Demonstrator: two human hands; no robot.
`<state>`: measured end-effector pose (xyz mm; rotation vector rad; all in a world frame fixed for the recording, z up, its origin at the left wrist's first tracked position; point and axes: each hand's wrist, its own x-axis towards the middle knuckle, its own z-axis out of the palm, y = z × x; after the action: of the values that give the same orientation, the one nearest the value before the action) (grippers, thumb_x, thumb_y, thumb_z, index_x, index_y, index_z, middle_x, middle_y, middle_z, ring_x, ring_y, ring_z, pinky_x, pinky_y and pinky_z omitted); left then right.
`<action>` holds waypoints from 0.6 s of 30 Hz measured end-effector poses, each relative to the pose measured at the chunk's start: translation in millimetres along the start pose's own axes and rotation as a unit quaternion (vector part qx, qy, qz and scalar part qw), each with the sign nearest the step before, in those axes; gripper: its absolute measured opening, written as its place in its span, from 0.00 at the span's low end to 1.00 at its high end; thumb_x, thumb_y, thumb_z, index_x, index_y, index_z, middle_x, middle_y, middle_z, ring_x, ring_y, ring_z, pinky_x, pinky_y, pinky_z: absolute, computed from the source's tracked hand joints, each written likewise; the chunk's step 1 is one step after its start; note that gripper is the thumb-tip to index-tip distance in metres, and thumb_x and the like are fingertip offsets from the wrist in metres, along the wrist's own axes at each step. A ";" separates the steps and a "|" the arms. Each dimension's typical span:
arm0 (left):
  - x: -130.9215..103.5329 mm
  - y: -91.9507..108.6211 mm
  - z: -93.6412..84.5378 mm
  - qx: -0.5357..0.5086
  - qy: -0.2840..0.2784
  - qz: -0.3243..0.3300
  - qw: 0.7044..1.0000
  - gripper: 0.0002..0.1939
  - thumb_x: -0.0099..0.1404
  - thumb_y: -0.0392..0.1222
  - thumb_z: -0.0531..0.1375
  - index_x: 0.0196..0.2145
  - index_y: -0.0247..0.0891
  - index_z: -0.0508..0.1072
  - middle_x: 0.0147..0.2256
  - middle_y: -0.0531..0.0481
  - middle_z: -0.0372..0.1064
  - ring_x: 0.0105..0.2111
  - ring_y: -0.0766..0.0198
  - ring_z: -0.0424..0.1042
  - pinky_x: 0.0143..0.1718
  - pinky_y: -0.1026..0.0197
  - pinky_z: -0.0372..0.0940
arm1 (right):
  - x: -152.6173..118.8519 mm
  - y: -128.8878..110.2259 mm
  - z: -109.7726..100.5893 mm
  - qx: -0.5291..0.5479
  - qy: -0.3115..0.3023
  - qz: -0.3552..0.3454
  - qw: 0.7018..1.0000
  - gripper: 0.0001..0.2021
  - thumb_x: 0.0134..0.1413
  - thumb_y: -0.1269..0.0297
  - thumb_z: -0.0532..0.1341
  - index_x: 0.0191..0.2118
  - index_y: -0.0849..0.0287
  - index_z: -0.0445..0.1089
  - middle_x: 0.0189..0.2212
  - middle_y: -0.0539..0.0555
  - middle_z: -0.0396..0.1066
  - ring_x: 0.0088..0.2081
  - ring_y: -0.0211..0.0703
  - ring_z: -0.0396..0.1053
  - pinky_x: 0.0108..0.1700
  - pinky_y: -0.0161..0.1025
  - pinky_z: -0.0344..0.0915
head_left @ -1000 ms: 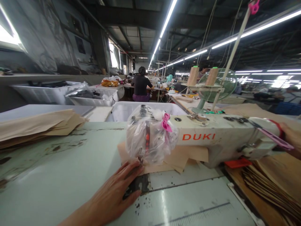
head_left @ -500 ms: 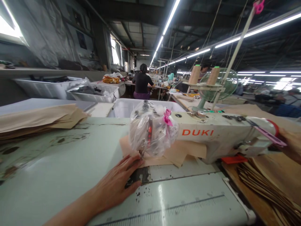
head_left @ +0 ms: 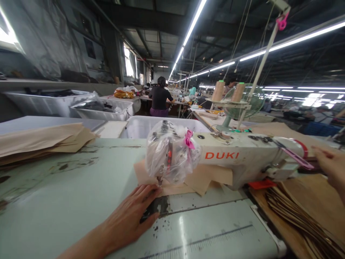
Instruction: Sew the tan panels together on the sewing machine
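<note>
My left hand (head_left: 136, 207) lies flat with its fingers spread, on the bed of a sewing machine (head_left: 258, 151) marked DUKI. Its fingertips touch the near edge of a beige fabric piece (head_left: 205, 180), close beside the presser foot (head_left: 159, 180). A clear plastic bag tied with a pink strip (head_left: 189, 139) wraps the machine's head. At the far right, my right hand (head_left: 330, 163) is just off the handwheel (head_left: 300, 147), with loosely bent fingers and nothing visible in them. Purple-handled thread snips (head_left: 296, 156) rest against the machine's end.
Beige fabric pieces lie stacked on the left (head_left: 40, 140), and another stack (head_left: 302, 216) lies at the lower right. Behind the machine stand a white bin (head_left: 132, 126), thread cones (head_left: 218, 90) and a green fan (head_left: 229, 115). A person (head_left: 160, 97) sits farther ahead.
My right hand has come away from the handwheel, where it was partly hidden. My left hand keeps its place by the presser foot. The view has shifted slightly right.
</note>
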<state>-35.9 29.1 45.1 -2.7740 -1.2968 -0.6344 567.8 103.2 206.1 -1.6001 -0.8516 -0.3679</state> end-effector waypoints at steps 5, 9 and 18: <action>2.2 -1.3 1.5 0.047 0.017 0.026 0.998 0.28 0.70 0.51 0.59 0.65 0.51 0.61 0.61 0.51 0.65 0.60 0.52 0.66 0.61 0.49 0.66 | -160.5 -113.2 -24.3 0.022 -0.045 -0.399 0.916 0.09 0.67 0.62 0.56 0.44 0.58 0.72 0.39 0.63 0.73 0.44 0.52 0.71 0.47 0.48 0.66; 6.2 -1.8 -0.5 0.111 0.059 0.071 0.990 0.28 0.68 0.51 0.60 0.64 0.50 0.63 0.59 0.51 0.68 0.58 0.51 0.68 0.59 0.49 0.68 | -316.3 -157.1 35.5 0.149 -0.452 -0.465 0.747 0.06 0.67 0.65 0.60 0.47 0.54 0.72 0.44 0.52 0.75 0.46 0.46 0.71 0.50 0.40 0.68; 10.9 1.6 -6.3 0.122 0.113 0.088 0.982 0.37 0.61 0.48 0.64 0.66 0.49 0.58 0.58 0.51 0.70 0.54 0.51 0.72 0.58 0.51 0.69 | -363.4 -127.0 105.4 0.104 -0.512 -0.462 0.717 0.15 0.69 0.64 0.59 0.57 0.46 0.71 0.47 0.49 0.77 0.49 0.47 0.73 0.52 0.40 0.67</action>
<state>-30.7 34.9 55.1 -2.4989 -0.9968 -0.7018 208.6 88.7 32.6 -0.9398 -2.4809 -0.0007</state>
